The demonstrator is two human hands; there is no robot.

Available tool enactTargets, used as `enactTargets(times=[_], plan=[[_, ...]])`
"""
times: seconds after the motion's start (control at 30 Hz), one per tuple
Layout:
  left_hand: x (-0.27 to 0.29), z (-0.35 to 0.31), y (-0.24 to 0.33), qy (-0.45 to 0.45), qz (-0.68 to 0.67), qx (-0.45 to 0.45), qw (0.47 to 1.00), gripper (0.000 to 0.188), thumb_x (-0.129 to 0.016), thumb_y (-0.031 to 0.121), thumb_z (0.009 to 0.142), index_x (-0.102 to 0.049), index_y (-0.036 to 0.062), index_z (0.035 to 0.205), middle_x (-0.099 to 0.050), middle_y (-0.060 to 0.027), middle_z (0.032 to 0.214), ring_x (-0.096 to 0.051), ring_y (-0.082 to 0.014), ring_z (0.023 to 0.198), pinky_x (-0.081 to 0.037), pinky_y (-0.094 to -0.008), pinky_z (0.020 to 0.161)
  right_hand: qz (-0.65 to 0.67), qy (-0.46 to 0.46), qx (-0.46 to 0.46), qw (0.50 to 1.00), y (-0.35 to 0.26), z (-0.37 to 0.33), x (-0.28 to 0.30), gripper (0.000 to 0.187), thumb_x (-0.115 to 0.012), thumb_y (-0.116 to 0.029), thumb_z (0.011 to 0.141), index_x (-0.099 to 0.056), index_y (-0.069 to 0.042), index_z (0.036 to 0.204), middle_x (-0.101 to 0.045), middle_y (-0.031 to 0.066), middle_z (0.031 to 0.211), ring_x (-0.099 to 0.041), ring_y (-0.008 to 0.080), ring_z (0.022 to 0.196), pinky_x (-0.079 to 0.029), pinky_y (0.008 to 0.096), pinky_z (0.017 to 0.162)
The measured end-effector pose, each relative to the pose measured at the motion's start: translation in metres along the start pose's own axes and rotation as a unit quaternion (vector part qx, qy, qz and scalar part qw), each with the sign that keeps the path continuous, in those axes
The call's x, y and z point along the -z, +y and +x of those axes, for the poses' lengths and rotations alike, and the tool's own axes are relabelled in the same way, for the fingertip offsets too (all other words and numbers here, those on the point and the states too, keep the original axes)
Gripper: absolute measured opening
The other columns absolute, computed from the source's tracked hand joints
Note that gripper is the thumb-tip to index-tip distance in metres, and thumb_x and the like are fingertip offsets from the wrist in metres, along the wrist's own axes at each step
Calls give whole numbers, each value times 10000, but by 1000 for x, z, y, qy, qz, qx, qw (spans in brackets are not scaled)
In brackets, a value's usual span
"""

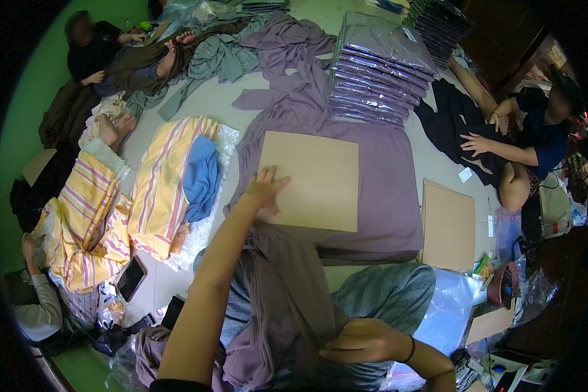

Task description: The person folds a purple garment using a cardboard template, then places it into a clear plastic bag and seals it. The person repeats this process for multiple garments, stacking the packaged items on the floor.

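Note:
A flat tan cardboard sheet (320,176) lies on a mauve knit garment (389,176) spread over the floor in front of me. My left hand (266,191) presses on the sheet's left side, fingers spread. Brownish-purple ribbed cloth (268,313) trails from the garment's near edge down across my lap. Low on the right, my right hand (366,341) curls its fingers closed against the edge of this cloth; its fingertips are partly hidden.
Plastic-wrapped garments (379,78) stand stacked beyond. More cardboard (449,225) lies at right, above clear plastic bags (444,297). Striped yellow cloth (170,183), blue cloth (202,176) and a phone (132,279) lie left. Other people sit at both sides, one handling a black garment (460,130).

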State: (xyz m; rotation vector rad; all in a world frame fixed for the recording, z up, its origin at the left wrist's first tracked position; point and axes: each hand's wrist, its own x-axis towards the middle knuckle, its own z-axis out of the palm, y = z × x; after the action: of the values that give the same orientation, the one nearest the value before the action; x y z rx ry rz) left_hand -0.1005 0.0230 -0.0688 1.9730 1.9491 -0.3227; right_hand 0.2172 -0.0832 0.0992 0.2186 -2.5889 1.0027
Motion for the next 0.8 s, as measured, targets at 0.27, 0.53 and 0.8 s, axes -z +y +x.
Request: enactTargets(times=[0.27,0.53,0.8], plan=[[-17,4,-9,41,-7,-21,999,991,-746,416,446,-232,312,1287,-147,-175,1338,-168,-333,1222,-239,-475,926,375,-251,103,886,71,80,13,131,-566,-115,708,-547,-12,788,-524,101,792,-515,230,646,-412,287,541],[-39,13,-26,149,104,-27,983,444,-532,147,649,-514,55,1084,-249,-98,1307,-261,-303,1162,-264,-416,908,380,489,-351,702,265,129,94,243,-500,-184,788,-512,-31,976,-556,55,878,-543,163,855,-445,271,703],[6,12,-35,-31,-256,-11,966,542,-407,477,764,-461,114,1162,-172,-66,1368,-132,-273,1251,-146,-435,993,-266,-55,-407,872,198,-39,-12,341,-567,-262,719,-452,-48,958,-500,123,889,-536,276,824,-450,378,676]])
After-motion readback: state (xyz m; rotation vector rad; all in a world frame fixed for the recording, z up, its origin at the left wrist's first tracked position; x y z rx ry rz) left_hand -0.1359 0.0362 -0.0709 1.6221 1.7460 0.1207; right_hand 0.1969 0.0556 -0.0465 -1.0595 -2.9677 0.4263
